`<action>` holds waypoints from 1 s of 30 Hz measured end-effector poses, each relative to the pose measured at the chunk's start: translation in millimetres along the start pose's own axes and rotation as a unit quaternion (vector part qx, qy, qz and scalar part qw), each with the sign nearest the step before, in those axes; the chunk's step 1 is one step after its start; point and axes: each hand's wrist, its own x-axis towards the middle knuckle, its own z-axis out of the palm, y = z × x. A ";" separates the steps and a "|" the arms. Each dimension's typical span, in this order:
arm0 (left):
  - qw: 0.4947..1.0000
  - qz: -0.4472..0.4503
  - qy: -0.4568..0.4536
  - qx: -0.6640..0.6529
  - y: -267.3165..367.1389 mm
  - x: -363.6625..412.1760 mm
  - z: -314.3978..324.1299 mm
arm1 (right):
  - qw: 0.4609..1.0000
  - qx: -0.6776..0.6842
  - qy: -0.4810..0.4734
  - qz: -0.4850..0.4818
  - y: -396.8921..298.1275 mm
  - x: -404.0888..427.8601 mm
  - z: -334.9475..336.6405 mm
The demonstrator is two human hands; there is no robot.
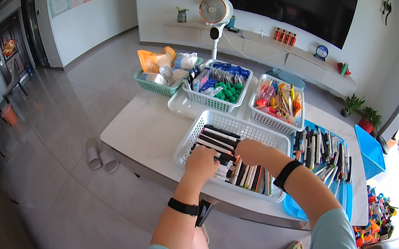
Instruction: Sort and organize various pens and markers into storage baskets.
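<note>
A white perforated plastic basket (277, 139) rests on the marble-patterned table (136, 127) before me. Rows of pens and markers (247, 175) lie inside it, mostly black and white, with a few coloured ones. My left hand (201, 163) is curled at the left ends of the middle pens. From the other side, my right hand (253, 152) bends down over their right ends. Both hands touch the pens, but the fingertips are hidden, so I cannot tell whether either grips one. Right of the basket, a blue tray (348, 198) bears many more loose pens (320, 148).
Behind stand a green basket of packages (159, 87), a white basket with green balls and packets (215, 102), and a basket of colourful wrapped items (280, 123). A fan (216, 11) rises beyond the table. A blue bin (370, 151) sits at the right edge.
</note>
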 end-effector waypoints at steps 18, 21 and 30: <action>0.968 0.144 0.158 -0.134 74.5 6.4 6.4 | 0.919 0.327 0.205 0.083 41.1 -100.0 3.0; 0.938 0.248 0.178 -0.163 131.2 -0.7 15.3 | 0.852 0.405 0.310 0.120 39.7 -145.7 20.3; 0.892 0.438 -0.079 -0.081 235.2 -53.9 111.9 | 0.755 0.450 0.332 0.342 86.4 -271.2 134.0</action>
